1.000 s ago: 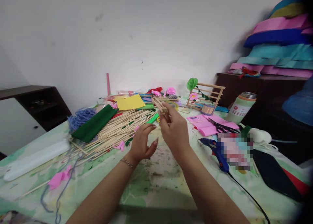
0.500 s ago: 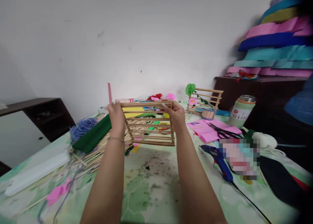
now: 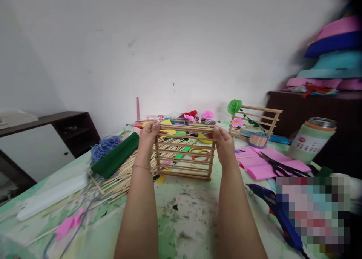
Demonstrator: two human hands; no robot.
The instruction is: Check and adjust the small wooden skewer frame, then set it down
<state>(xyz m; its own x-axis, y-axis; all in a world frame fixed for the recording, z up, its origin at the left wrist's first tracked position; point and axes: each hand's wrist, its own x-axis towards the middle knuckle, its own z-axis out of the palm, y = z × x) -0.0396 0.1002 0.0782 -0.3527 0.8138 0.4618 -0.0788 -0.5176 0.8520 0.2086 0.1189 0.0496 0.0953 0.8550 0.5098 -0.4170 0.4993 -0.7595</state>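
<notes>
A small rack made of thin wooden sticks [image 3: 183, 175] is held upright in front of me, its slats running crosswise between two side posts. My left hand [image 3: 149, 136] pinches its top left corner, and my right hand [image 3: 224, 144] grips the top right corner. Whether its bottom edge touches the table or hovers just above, I cannot tell. Through the slats show loose sticks and yellow-handled scissors [image 3: 195, 150]. A similar stick rack [image 3: 263, 109], decorated with a green paper flower [image 3: 234, 106] and a pink one [image 3: 236, 122], stands at the back right.
Left of my hands lie blue yarn [image 3: 106, 147], a dark green roll [image 3: 115, 155], many wooden sticks [image 3: 121, 180] and a white bar-shaped object [image 3: 53, 196]. To the right are pink paper [image 3: 257, 168], black scissors [image 3: 278, 166], a blue glue gun [image 3: 285, 217] and a green bottle [image 3: 311, 138].
The rack has come down slightly and hangs more upright, with both hands still at its top corners. My view has shifted, so the surroundings on the right sit further right.
</notes>
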